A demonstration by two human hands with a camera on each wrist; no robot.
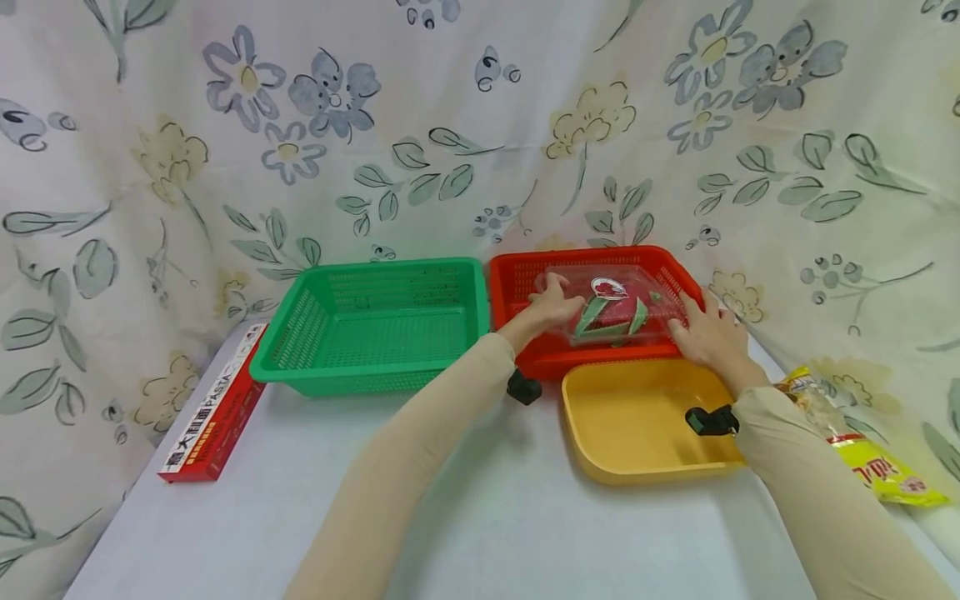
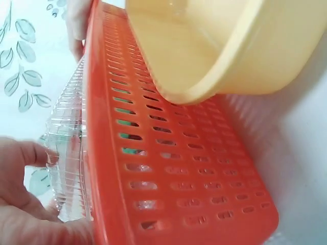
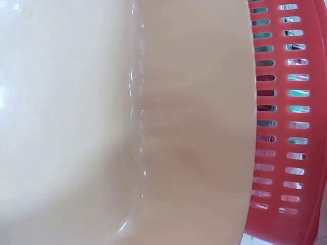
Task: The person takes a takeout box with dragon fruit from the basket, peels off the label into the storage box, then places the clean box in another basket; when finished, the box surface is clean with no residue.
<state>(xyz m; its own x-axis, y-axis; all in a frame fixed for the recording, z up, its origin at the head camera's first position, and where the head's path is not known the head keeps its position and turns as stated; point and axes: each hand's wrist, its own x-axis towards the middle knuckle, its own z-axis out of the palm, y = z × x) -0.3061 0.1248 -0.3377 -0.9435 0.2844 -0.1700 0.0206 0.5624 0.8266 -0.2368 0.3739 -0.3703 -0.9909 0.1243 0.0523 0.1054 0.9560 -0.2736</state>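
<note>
A clear plastic box (image 1: pixel 645 287) with a round white label lies in the red basket (image 1: pixel 521 267). Inside it shows a red fruit with green scales, like a dragon fruit (image 1: pixel 618 312). My left hand (image 1: pixel 551 307) grips the box's left end, thumb and fingers around its edge in the left wrist view. At the right end, my right hand (image 1: pixel 711 337) holds the box beside the basket's rim; its fingertips are partly hidden. The right wrist view shows mainly the yellow tray (image 3: pixel 199 122) and the basket's slotted side, not the hand.
Left of the red basket stands a green basket (image 1: pixel 367 379). A red pasta box (image 1: pixel 217 408) lies at the far left. The yellow tray sits in front of the red basket, against it. A yellow snack bag (image 1: pixel 877 467) lies by the right arm.
</note>
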